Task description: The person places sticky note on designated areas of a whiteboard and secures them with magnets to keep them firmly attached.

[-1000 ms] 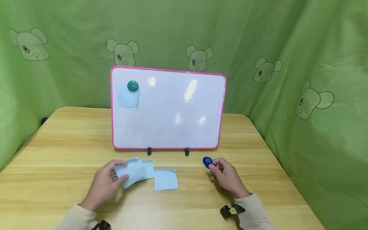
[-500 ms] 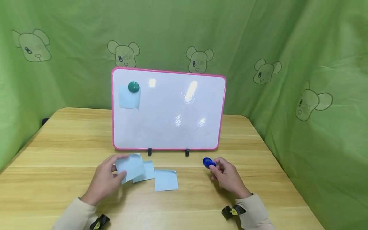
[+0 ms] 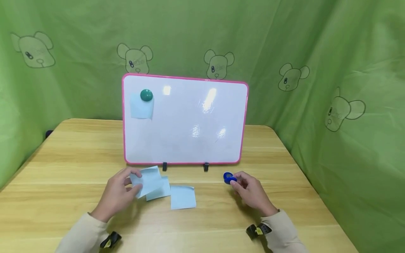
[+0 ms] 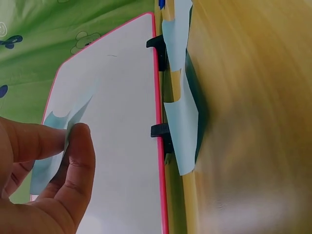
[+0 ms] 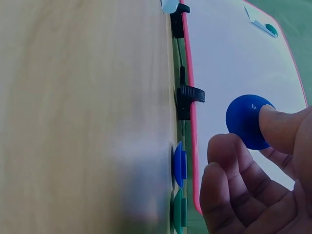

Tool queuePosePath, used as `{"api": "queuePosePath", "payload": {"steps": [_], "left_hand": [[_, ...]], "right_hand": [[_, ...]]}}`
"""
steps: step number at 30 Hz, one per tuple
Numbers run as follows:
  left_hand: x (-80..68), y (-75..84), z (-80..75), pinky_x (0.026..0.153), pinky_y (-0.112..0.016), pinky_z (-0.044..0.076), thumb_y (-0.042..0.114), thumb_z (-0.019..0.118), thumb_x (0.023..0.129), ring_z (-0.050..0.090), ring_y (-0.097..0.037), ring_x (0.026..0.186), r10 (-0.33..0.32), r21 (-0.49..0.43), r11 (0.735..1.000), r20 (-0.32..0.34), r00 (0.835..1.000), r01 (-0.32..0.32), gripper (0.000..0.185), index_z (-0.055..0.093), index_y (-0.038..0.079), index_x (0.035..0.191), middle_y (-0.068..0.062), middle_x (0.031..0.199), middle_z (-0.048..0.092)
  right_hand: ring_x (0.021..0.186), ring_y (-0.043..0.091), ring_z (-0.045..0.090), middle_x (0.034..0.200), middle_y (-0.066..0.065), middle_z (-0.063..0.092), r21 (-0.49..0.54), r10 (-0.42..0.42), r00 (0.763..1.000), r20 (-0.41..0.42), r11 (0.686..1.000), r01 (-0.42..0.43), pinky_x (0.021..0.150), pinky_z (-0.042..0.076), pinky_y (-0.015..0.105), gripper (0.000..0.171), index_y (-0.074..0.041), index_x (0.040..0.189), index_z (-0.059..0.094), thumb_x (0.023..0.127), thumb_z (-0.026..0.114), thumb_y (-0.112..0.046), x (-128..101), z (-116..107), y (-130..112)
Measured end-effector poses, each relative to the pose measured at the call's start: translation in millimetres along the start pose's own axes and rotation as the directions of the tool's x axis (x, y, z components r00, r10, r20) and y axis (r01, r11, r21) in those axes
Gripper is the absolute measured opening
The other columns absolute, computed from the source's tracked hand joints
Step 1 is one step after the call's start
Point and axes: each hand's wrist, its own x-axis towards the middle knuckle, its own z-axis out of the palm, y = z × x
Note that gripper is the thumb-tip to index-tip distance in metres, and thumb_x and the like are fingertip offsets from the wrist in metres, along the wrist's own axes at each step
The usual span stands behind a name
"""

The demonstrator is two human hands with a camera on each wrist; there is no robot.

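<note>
In the head view, my left hand point(image 3: 118, 193) pinches a light blue sticky note point(image 3: 150, 179) between thumb and fingers. The left wrist view has this paper point(image 4: 46, 173) raised and slightly bent in front of the board. Partly beneath it, a second sticky note point(image 3: 161, 191) lies on the table; a third note point(image 3: 183, 197) lies to its right. My right hand point(image 3: 252, 192) pinches a domed blue magnet point(image 5: 246, 119) between thumb and fingers, low in front of the board's right side. Close by on the table are another blue magnet point(image 5: 179, 164) and a green magnet point(image 5: 179, 212).
A pink-framed whiteboard point(image 3: 186, 130) stands on black feet point(image 3: 206, 167) at the middle of the wooden table point(image 3: 218, 235). At its upper left, a green magnet point(image 3: 146, 95) holds a sticky note point(image 3: 140, 109). Green cloth point(image 3: 183, 28) hangs behind and beside the table.
My left hand has lifted its sticky note slightly away and turned it, uncovering more of the note beneath. My right hand with the blue magnet has barely moved.
</note>
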Motion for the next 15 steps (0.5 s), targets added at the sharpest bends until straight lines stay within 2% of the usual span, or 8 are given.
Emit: {"api": "queuePosePath", "payload": {"steps": [5,10,15], "left_hand": [[2.9,1.1,0.0,0.072,-0.033,0.059,-0.009,0.069,0.079,0.064,-0.044,0.095,0.035,0.019,0.999,-0.005,0.999,-0.035,0.03,0.062,0.003,0.105,-0.018,0.115,0.06],[6.8,0.7,-0.3,0.068,-0.027,0.058,-0.009,0.069,0.079,0.065,-0.031,0.085,0.076,0.044,0.996,-0.006,0.997,-0.075,0.033,0.063,0.003,0.109,-0.015,0.112,0.061],[11.4,-0.4,-1.5,0.065,-0.024,0.056,-0.009,0.067,0.079,0.056,-0.02,0.074,0.103,0.07,0.992,-0.007,0.995,-0.102,0.036,0.062,0.001,0.113,-0.015,0.114,0.061]], "right_hand": [[0.06,0.017,0.053,0.075,0.007,0.06,-0.02,0.007,1.0,0.0,1.0,-0.007,0.048,0.046,0.026,0.011,-0.007,0.105,0.063,0.096,0.061,-0.014,3,-1,-3],[0.067,0.017,0.056,0.08,0.006,0.062,-0.039,0.005,1.0,-0.013,0.999,-0.006,0.053,0.049,0.028,0.014,-0.006,0.106,0.064,0.095,0.062,-0.014,6,-4,-5],[0.067,0.018,0.057,0.083,0.008,0.064,-0.027,0.001,1.0,-0.022,1.0,-0.001,0.054,0.048,0.028,0.015,-0.006,0.107,0.065,0.095,0.062,-0.016,9,-7,-6]]}}
